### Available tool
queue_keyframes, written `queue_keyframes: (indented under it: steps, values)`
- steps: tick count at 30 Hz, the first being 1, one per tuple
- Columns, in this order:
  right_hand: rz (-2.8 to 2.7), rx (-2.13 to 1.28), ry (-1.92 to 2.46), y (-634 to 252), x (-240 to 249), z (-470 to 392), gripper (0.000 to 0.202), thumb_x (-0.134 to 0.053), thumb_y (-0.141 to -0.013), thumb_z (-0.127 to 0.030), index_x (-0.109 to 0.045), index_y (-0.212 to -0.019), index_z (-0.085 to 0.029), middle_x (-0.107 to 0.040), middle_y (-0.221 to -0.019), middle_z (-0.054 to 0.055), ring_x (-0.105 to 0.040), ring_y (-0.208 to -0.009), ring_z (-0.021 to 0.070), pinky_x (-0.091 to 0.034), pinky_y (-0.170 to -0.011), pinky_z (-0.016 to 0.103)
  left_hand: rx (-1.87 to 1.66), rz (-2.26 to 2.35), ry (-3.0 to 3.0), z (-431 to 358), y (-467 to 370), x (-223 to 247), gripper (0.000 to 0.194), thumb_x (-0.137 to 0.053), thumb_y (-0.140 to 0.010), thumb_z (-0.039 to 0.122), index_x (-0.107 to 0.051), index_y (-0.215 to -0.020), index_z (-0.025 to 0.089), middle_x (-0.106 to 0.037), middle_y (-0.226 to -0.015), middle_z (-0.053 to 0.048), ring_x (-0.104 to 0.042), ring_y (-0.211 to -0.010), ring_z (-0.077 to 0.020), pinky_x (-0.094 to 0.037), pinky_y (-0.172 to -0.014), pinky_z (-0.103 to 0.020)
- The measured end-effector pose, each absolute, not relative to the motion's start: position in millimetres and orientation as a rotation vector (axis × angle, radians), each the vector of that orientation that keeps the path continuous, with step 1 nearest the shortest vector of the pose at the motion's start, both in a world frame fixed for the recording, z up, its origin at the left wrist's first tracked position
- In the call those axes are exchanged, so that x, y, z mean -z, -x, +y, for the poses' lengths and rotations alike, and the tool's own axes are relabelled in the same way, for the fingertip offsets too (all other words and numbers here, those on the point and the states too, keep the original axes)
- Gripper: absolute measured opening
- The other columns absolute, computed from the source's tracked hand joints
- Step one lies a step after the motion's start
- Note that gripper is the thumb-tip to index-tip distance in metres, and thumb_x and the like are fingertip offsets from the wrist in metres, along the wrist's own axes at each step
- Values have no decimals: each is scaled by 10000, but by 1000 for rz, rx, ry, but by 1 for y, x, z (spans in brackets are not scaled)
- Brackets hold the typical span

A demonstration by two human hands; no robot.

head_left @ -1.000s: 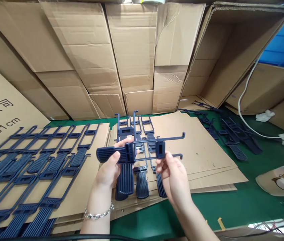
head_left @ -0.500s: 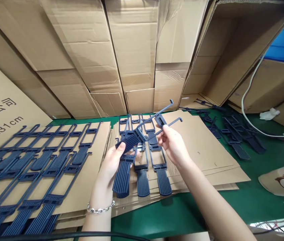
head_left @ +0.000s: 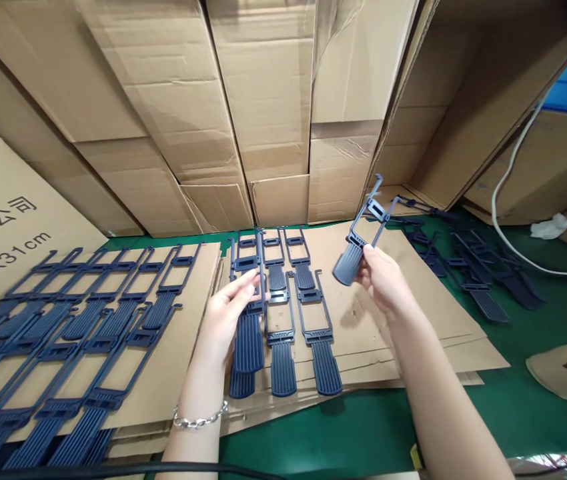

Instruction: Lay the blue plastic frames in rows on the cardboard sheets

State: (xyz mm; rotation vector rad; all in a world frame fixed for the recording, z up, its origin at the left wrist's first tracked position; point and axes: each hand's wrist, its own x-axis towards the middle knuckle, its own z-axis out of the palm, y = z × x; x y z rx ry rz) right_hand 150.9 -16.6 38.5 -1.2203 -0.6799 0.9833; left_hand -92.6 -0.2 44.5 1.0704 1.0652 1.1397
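My right hand [head_left: 383,277] grips a dark blue plastic bracket [head_left: 356,253] by its side rail. It is tilted above the cardboard, two hooked prongs upward and its broad flat end toward me. My left hand [head_left: 231,303] is closed on a second blue plastic bracket [head_left: 249,343], which has a ribbed flat end and an open frame. This one hovers over or rests on another like it; I cannot tell which. Beside it, more ribbed brackets [head_left: 327,367] lie in rows on the cardboard sheets [head_left: 413,313].
On the left, more brackets [head_left: 103,360] lie in rows on another cardboard stack. Loose brackets [head_left: 483,300] are heaped on the green table [head_left: 513,347] at right. Cardboard boxes [head_left: 263,100] wall the back. A white cable [head_left: 496,200] hangs at right; a black cable [head_left: 113,470] crosses the front.
My hands have moved apart. The right hand has carried its bracket to the right, away from the other pieces. The bracket in my left hand now points straight toward me, lower over the row.
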Motion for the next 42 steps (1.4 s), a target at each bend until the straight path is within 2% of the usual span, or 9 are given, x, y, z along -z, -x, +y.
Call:
queue_keyframes:
  steps: [4,8,12,16,20,22,24,35,42]
  values:
    - [-1013,-615,1945,-191,-17,-12,345,-293,-904,-329,-563,-853,-120,-606,-804,96,-564,-683,154,-420,-598,242,-1219,1122,-1000,-3,87,-51,351,-677,-694,266,-653,-1032,176,-594,-1163,-128,-662,-801,-230,-496,-394,-193]
    - [-1178,-453,2306,-200,-4,-9,337,-347,-885,-281,-611,-896,-72,-599,-908,190,-562,-901,259,-403,-751,320,-1213,1124,-1016,-4,86,-54,327,-660,-709,264,-656,-1025,177,-604,-1148,-125,-664,-793,-224,-491,-401,-181]
    - [-1295,-349,2376,-194,-11,-20,383,-440,-844,-360,-576,-1070,-81,-552,-1005,188,-520,-1003,284,-389,-811,343,-1173,1114,-1035,0,90,-50,370,-687,-681,310,-655,-1028,185,-602,-1153,-124,-663,-794,-240,-511,-417,-217]
    - [-1529,-450,2385,-184,-19,-31,436,-554,-756,-403,-570,-1091,-125,-518,-1023,142,-529,-958,262,-413,-785,327,-1176,1045,-1062,4,91,-41,412,-691,-670,352,-649,-1044,184,-587,-1176,-130,-652,-845,-269,-519,-432,-238]
    - [-1675,-388,2361,-173,-12,-24,416,-563,-756,-264,-537,-1125,-74,-508,-1066,160,-511,-985,253,-400,-833,309,-1224,1015,-1122,6,88,-32,383,-689,-689,325,-642,-1050,207,-582,-1191,-102,-603,-992,-258,-556,-685,-291]
    - [-1747,-318,2333,-168,-6,-17,385,-518,-783,-217,-537,-1131,-54,-511,-1083,173,-494,-1011,262,-379,-869,318,-1261,1008,-1131,7,87,-29,358,-695,-685,304,-649,-1027,211,-595,-1171,-91,-559,-1072,-251,-519,-821,-317]
    - [-1789,-283,2287,-163,-1,-11,350,-482,-804,-198,-551,-1118,-60,-518,-1083,171,-486,-1011,263,-367,-883,325,-1275,1015,-1133,7,86,-29,344,-696,-686,295,-650,-1016,212,-598,-1165,-89,-521,-1125,-254,-486,-887,-342]
    - [-1737,-225,2174,-135,5,0,254,-425,-857,-207,-583,-1012,-82,-506,-1067,146,-447,-1009,242,-358,-891,317,-1243,1016,-1148,8,90,-27,389,-713,-672,329,-643,-1030,195,-582,-1188,-101,-582,-1031,-260,-477,-899,-376]
    - [-1721,-218,2174,-129,6,-1,290,-400,-868,-192,-577,-1068,-81,-491,-1120,148,-427,-1053,239,-347,-903,307,-1216,1025,-1158,8,90,-29,370,-703,-690,344,-636,-1027,206,-589,-1181,-73,-593,-1011,-234,-432,-951,-370]
